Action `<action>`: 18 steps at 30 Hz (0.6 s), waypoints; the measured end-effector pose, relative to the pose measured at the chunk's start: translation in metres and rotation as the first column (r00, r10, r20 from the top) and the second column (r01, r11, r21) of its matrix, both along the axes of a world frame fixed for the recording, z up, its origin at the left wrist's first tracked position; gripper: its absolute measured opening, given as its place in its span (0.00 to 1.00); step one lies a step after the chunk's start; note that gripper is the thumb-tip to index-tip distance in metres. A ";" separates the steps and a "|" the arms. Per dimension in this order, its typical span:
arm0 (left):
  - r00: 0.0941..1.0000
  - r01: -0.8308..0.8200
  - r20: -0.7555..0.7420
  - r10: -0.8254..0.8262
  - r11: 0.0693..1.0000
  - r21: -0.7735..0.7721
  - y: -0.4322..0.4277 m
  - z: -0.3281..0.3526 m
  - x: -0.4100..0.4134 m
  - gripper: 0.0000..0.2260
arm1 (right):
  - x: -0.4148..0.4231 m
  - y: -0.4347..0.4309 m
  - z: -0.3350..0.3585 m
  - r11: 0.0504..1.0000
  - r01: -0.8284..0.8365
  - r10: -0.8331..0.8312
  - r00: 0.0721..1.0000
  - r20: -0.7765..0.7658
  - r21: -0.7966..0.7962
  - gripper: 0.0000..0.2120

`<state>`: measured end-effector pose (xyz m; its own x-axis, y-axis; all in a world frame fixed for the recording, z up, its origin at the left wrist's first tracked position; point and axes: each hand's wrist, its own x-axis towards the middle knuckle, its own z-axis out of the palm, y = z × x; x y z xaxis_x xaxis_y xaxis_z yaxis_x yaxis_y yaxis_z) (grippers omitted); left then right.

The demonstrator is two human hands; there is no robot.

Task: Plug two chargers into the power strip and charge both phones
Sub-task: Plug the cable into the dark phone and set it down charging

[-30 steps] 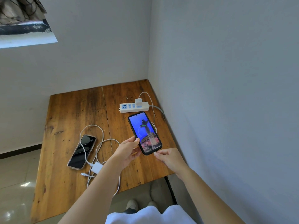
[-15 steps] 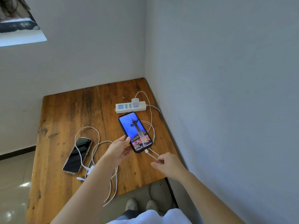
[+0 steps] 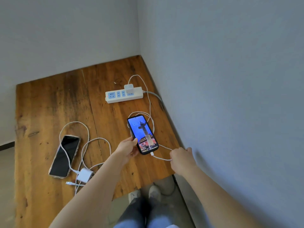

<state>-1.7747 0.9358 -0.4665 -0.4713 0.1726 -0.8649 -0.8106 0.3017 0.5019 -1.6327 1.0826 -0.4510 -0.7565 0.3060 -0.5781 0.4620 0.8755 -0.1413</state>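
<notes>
A white power strip [image 3: 123,97] lies at the back right of the wooden table [image 3: 49,99], with one white charger [image 3: 128,88] plugged into it. That charger's cable [image 3: 148,99] runs down to a lit black phone [image 3: 142,134] and is plugged into its bottom end. My left hand [image 3: 127,148] grips this phone by its lower left edge. My right hand [image 3: 181,156] pinches the cable just right of the phone. A second, dark phone [image 3: 65,156] lies at the left. Next to it lies a loose white charger [image 3: 84,174] with its cable [image 3: 85,142].
Grey walls close the table in at the back and the right. The table's front edge runs just below my hands, with my shoes [image 3: 144,194] on the floor under it. The loose cable's free plug [image 3: 69,183] lies near the front edge.
The lit phone has come down from a raised position to the table. My right hand left the phone's bottom end and slid right along the cable, which is now plugged in.
</notes>
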 end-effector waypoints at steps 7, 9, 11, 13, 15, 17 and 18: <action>0.997 0.006 0.074 -0.006 1.000 0.000 0.025 -0.041 0.007 0.19 | 0.015 0.005 -0.037 0.984 0.126 -0.120 0.991 0.053 -0.122 0.06; 0.996 -0.001 0.092 0.001 1.000 0.004 0.026 -0.047 0.014 0.21 | 0.017 0.000 -0.041 0.970 0.163 -0.161 0.987 0.027 -0.180 0.04; 0.996 -0.021 0.087 0.021 1.000 -0.004 0.025 -0.050 0.020 0.21 | 0.017 -0.005 -0.041 0.955 0.192 -0.195 0.981 0.012 -0.227 0.04; 0.997 -0.056 0.047 0.058 0.997 -0.048 0.024 -0.052 0.024 0.21 | 0.015 -0.009 -0.039 0.945 0.215 -0.218 0.976 0.016 -0.247 0.07; 0.999 -0.050 -0.020 0.048 0.993 -0.104 0.024 -0.052 0.028 0.21 | 0.014 -0.011 -0.037 0.946 0.217 -0.220 0.975 0.014 -0.241 0.08; 0.995 -0.003 -0.100 -0.012 0.989 -0.149 0.022 -0.050 0.032 0.22 | 0.013 -0.015 -0.036 0.946 0.209 -0.214 0.977 0.006 -0.247 0.08; 0.990 0.023 -0.136 -0.046 0.985 -0.170 0.020 -0.049 0.034 0.22 | 0.013 -0.017 -0.037 0.943 0.208 -0.215 0.977 0.002 -0.261 0.08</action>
<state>-1.7409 0.9558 -0.5155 -0.5851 0.0488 -0.8095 -0.7242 0.4177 0.5486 -1.6202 1.0657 -0.4878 -0.7069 0.3029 -0.6392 0.6253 0.6900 -0.3645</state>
